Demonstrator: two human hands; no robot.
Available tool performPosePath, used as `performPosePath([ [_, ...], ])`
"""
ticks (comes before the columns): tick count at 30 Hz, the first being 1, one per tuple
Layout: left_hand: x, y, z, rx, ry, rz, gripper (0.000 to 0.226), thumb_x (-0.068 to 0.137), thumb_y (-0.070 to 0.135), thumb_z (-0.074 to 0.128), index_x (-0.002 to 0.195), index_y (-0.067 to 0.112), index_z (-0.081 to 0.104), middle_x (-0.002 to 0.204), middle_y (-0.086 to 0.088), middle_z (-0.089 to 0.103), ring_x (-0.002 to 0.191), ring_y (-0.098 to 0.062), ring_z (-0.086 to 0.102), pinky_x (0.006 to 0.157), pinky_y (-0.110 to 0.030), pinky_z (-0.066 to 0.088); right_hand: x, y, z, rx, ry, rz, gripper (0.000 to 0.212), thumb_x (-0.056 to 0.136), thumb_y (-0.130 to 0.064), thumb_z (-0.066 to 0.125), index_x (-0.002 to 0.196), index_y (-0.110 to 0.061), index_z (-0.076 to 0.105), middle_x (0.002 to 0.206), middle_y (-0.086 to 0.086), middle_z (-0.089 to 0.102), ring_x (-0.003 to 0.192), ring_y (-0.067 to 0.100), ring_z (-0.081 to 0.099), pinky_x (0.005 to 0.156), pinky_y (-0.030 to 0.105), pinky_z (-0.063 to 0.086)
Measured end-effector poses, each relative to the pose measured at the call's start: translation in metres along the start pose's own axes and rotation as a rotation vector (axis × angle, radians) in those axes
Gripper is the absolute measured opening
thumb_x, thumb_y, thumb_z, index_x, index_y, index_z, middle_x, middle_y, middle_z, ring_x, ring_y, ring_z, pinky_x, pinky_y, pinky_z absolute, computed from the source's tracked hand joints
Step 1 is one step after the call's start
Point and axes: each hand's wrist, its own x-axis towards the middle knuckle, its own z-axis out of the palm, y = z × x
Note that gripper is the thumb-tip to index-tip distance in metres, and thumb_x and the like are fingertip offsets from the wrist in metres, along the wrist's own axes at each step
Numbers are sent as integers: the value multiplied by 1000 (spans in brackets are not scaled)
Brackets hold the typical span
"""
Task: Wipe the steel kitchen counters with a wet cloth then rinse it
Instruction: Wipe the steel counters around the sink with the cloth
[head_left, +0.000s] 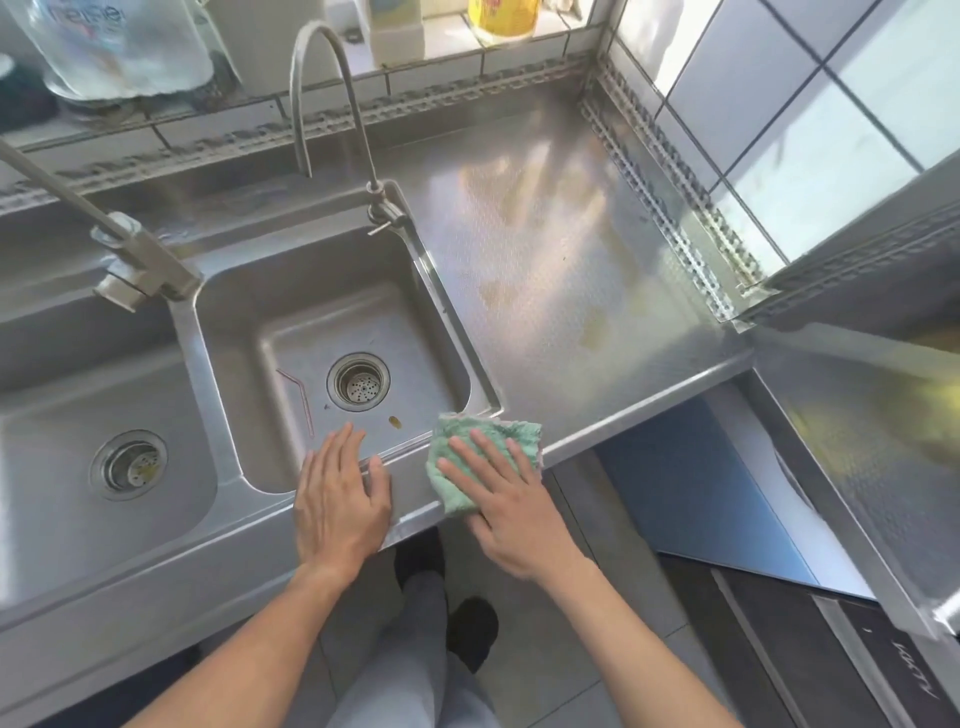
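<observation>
Your right hand (498, 499) lies flat, fingers spread, pressing the green cloth (483, 457) onto the front lip of the steel surface (571, 260), just at the near right corner of the right basin (332, 353). The unwiped stretch, with yellowish stains on it, lies ahead and to the right of that hand, running back toward the tiled wall, so your next stroke probably goes forward and away from you. Your left hand (340, 499) rests open and empty on the basin's front rim, just beside the cloth but not touching it. The right basin holds a thin bent straw (300, 397), a small brown scrap (395, 422) and its strainer; the left basin (104, 457) shows only a strainer.
</observation>
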Motion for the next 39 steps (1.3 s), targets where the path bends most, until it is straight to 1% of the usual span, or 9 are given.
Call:
performPosePath([
  [6,-3,5,-5,-27,7,6,58,101,36,33,145,7,58,155,-8,56,150,-25,45,131,-47,20,-19,87,-42,-21,-30,268,64,105,-33,43,161,-39,13,171,-13,2,158,12,-8,128,47,-2],
  [11,11,31,-8,-145,-39,77,39,103,13,50,141,8,57,153,-9,56,145,-26,49,129,-50,23,33,60,-41,30,38,609,59,109,-41,31,164,-32,11,172,-4,-4,158,20,-13,126,48,-12],
  [15,41,78,2,-236,-107,124,39,103,13,53,141,7,56,151,-10,57,143,-29,50,122,-49,35,37,18,-26,28,11,408,63,104,-40,36,163,-32,15,172,-6,-1,158,21,-13,127,53,-7],
  [19,55,114,20,-305,-123,125,40,107,22,47,145,9,52,160,-9,47,152,-25,38,127,-46,28,-3,42,-34,5,-117,154,72,99,-28,47,163,-36,14,172,-11,2,158,14,-10,127,45,-7],
  [21,57,127,31,-295,-124,139,44,107,27,47,147,8,49,166,-9,38,157,-25,28,130,-46,22,-27,70,-46,-31,-137,167,73,99,-28,47,162,-37,12,171,-13,1,158,12,-9,128,43,-8],
  [26,49,130,51,-132,-114,235,77,105,58,40,162,7,25,176,-6,14,164,-18,3,133,-47,0,-38,144,-82,6,-77,562,57,110,-36,32,162,-36,8,170,-14,-5,158,12,-8,127,41,-9],
  [31,49,128,59,-44,-91,256,84,105,64,35,164,6,21,176,-6,13,164,-17,3,133,-48,11,31,166,-91,129,-23,885,58,110,-46,23,163,-33,6,172,-6,-10,157,16,-15,127,48,-8],
  [33,49,128,59,-33,-84,254,83,105,63,35,164,6,22,176,-5,14,164,-18,6,133,-48,12,55,149,-85,105,-1,840,60,109,-50,20,163,-33,2,170,-6,-15,156,17,-20,126,50,-12],
  [39,49,130,61,-25,-50,233,79,104,61,36,161,6,31,174,-6,23,162,-20,19,132,-49,18,35,100,-60,1,-60,382,62,107,-43,30,163,-35,6,171,-9,-10,156,14,-20,127,49,-11],
])
